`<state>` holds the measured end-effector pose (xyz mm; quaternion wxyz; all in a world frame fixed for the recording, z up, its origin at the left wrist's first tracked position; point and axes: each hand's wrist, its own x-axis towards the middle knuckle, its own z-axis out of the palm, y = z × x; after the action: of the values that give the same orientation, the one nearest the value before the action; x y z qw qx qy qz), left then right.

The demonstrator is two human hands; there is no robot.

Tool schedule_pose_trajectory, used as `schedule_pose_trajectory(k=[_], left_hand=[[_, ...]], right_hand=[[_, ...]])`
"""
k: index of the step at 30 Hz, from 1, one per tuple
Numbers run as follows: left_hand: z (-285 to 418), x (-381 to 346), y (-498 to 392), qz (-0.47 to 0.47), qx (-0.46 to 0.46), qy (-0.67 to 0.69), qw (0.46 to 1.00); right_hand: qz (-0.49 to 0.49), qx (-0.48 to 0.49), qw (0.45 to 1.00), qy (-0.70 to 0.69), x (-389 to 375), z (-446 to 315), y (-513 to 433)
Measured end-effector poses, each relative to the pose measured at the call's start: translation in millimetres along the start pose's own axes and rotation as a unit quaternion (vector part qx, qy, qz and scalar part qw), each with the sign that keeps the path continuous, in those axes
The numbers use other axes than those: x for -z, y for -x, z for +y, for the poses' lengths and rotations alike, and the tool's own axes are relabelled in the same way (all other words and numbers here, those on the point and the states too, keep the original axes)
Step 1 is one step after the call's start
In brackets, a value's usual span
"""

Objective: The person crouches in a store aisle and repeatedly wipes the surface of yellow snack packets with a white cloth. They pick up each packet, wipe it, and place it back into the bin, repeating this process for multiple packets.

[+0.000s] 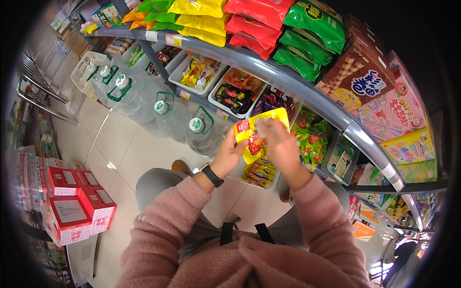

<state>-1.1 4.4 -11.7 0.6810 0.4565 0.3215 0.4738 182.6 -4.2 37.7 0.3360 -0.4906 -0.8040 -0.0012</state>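
My left hand [230, 151] grips the left edge of a yellow snack packet [255, 142], its thumb lying on the printed front. The packet is tilted and shows a picture of reddish-brown food. My right hand [282, 144] is motion-blurred in front of the packet's right part. Its fingertips are bent towards the packet, and a pale blur there could be something thin; I cannot tell. Below both hands, a white bin [275, 181] holds several small yellow packets [258, 174]. Green snack packets [314, 138] lie to the right of my right hand.
A shelf with a rounded transparent front edge [288, 77] arches over the bins, carrying red bags [255, 27] and a brown carton [360, 72]. Large water bottles [203, 131] stand at left on the tiled floor [126, 151]. Red boxes [79, 205] sit further left.
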Motion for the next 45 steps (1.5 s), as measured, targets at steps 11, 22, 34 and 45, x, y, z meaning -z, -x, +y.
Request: schedule_pose_trajectory(k=[11,22,34,45], left_hand=[[7.3,3.0,0.0,0.032,-0.025,-0.018,0.999],[11.6,0.3,-1.7,0.093,-0.04,0.062,0.993],[39.3,-7.7,-5.5,0.147,-0.016,0.167,0.975],[30.3,-9.4,-5.4,0.14,-0.028,0.154,0.978]], right_hand=[[0.021,0.029,0.999,-0.013,-10.3,-16.3,3.1],[-0.013,0.104,0.994,0.002,-16.5,-26.2,21.1],[0.017,0.068,0.998,0.003,-1.8,-12.3,13.2],[-0.005,0.09,0.995,0.038,4.7,-17.1,5.4]])
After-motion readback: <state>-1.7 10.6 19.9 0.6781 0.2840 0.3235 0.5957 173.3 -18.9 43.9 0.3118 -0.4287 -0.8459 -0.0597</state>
